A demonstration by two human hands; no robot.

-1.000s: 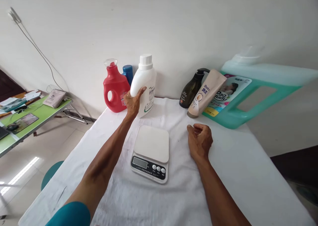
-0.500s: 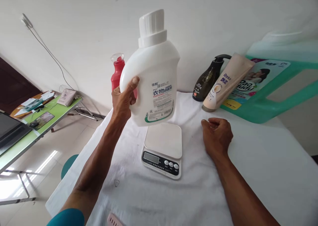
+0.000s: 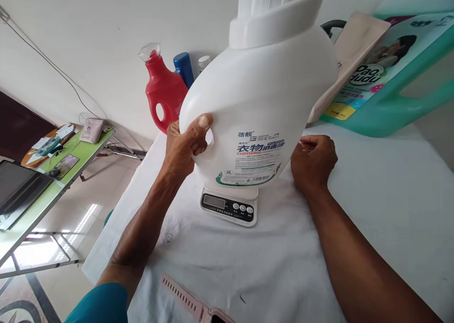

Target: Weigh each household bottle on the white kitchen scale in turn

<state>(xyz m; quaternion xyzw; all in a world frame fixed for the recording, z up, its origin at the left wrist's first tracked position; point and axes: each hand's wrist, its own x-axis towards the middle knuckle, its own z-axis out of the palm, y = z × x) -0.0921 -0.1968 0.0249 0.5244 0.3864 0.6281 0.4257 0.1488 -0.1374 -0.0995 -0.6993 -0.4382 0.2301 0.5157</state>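
My left hand [image 3: 187, 145] is closed round the handle of a large white bottle of clothing disinfectant [image 3: 262, 96], its label facing me and its cap cut off by the top edge of the view. The bottle is held up close to the camera, in front of a small kitchen scale [image 3: 229, 207], hiding most of the weighing plate. The scale's display looks blank. On the white cloth to the right rests my right hand [image 3: 315, 164], fingers curled in a loose fist with nothing visible in them, close by the bottle's right side.
Behind the bottle stand a red jug [image 3: 163, 91], a blue bottle [image 3: 183, 68] and a white-capped bottle [image 3: 204, 62]. A beige tube [image 3: 354, 53] leans by a green jug [image 3: 379, 119] at right. A pink-strapped watch [image 3: 184, 294] lies in front. A green table [image 3: 67, 174] is at left.
The white bottle has come nearer to the camera and looks larger, in my left hand's grip. My view has shifted, bringing more of the watch and the red jug into sight. My right hand stays curled.
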